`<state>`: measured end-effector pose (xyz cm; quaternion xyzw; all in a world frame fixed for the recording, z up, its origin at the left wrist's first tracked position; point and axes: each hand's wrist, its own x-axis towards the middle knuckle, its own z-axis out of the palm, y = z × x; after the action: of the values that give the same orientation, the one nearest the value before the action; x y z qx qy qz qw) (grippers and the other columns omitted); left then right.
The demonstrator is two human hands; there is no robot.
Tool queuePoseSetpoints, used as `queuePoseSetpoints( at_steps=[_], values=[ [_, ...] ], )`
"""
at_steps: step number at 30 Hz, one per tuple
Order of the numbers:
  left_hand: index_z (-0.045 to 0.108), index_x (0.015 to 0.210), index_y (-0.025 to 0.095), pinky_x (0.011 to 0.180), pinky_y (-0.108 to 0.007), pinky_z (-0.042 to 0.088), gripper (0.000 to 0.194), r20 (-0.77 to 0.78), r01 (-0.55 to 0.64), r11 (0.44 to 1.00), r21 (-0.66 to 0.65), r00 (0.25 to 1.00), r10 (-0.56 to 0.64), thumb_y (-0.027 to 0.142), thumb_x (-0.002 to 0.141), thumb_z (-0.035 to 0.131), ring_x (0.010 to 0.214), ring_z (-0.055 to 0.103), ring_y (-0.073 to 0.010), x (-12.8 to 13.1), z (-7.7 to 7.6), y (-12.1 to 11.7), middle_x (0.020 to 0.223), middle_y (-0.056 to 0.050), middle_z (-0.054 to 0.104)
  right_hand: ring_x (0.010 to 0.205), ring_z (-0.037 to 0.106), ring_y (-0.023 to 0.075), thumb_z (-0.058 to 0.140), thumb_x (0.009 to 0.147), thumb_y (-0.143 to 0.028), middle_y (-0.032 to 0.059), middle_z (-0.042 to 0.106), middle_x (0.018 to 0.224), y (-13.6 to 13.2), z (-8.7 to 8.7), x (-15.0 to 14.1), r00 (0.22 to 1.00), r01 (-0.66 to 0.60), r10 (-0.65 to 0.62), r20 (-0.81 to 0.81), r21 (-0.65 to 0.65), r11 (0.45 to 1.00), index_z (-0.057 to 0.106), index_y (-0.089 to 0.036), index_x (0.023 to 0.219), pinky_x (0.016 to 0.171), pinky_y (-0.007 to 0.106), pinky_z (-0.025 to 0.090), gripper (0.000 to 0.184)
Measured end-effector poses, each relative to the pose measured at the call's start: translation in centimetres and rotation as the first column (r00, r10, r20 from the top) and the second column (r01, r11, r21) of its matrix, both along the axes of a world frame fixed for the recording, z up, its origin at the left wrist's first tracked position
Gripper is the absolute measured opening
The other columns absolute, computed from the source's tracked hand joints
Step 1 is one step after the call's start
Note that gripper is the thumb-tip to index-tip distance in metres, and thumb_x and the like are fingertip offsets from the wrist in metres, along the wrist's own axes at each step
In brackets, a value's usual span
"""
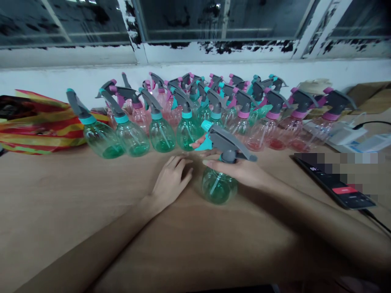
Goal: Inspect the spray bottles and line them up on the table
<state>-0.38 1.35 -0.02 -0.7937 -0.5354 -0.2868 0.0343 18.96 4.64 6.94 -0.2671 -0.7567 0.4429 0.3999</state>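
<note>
My right hand [244, 171] is wrapped round the neck of a green spray bottle [219, 188] with a grey and teal trigger head. The bottle is close to upright, its nozzle pointing up and left; whether its base touches the table cannot be told. Just left of it, my left hand [171, 177] rests on the tabletop with loosely bent fingers, thumb apart, holding nothing. Behind both hands stand rows of spray bottles, green ones with teal collars such as this bottle [163, 136] and pink ones such as this bottle [257, 134].
A red and yellow striped bag [45, 126] lies at the left. On the right are a phone [332, 185] with a cable, white boxy items [348, 136] and cardboard [371, 95]. The wooden table [61, 195] meets a white wall [39, 77] below windows.
</note>
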Motion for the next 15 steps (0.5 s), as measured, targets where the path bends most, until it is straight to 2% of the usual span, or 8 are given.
queuePoseSetpoints(
  at_steps=[2,4,10,15],
  values=[
    [0.053,0.111,0.013,0.094,-0.045,0.042,0.023,-0.044,-0.001,1.0,0.017,0.999,0.002,0.018,0.09,0.045,0.11,0.05,-0.0265,-0.03,-0.17,0.02,0.112,-0.012,0.057,0.103,0.063,0.0197,0.064,0.077,-0.03,0.0014,0.069,0.105,-0.02,-0.03,-0.1,0.994,-0.092,0.091,-0.064,-0.012,0.996,0.062,-0.028,0.108,0.095,0.039,0.048,0.032],
    [0.053,0.111,0.013,0.091,-0.044,0.043,0.023,-0.075,-0.008,1.0,0.026,0.997,0.01,0.018,0.09,0.046,0.107,0.051,-0.0272,0.01,-0.24,-0.13,0.111,-0.012,0.057,0.105,0.062,0.019,0.064,0.079,-0.032,0.0017,0.067,0.112,-0.01,-0.13,-0.18,0.991,-0.112,0.11,-0.082,-0.022,0.994,0.063,-0.027,0.107,0.097,0.038,0.047,0.029],
    [0.054,0.105,0.013,0.089,-0.043,0.044,0.018,-0.057,-0.031,0.999,0.015,0.998,0.032,0.016,0.089,0.048,0.102,0.052,-0.0259,0.0,-0.13,-0.4,0.106,-0.011,0.056,0.102,0.062,0.0186,0.063,0.08,-0.035,-0.0007,0.068,0.105,-0.06,-0.44,-0.26,0.997,-0.019,0.02,-0.075,0.017,1.0,0.064,-0.027,0.1,0.097,0.038,0.045,0.021],
    [0.056,0.101,0.016,0.087,-0.044,0.044,0.015,-0.055,-0.053,0.998,-0.03,0.997,0.051,0.017,0.088,0.047,0.098,0.053,-0.0254,0.0,0.05,-0.47,0.101,-0.009,0.056,0.086,0.065,0.0187,0.061,0.081,-0.041,-0.0016,0.069,0.087,-0.49,-0.42,0.01,0.995,0.101,-0.1,-0.02,0.051,0.994,0.065,-0.026,0.087,0.082,0.036,0.051,0.017]
  ],
)
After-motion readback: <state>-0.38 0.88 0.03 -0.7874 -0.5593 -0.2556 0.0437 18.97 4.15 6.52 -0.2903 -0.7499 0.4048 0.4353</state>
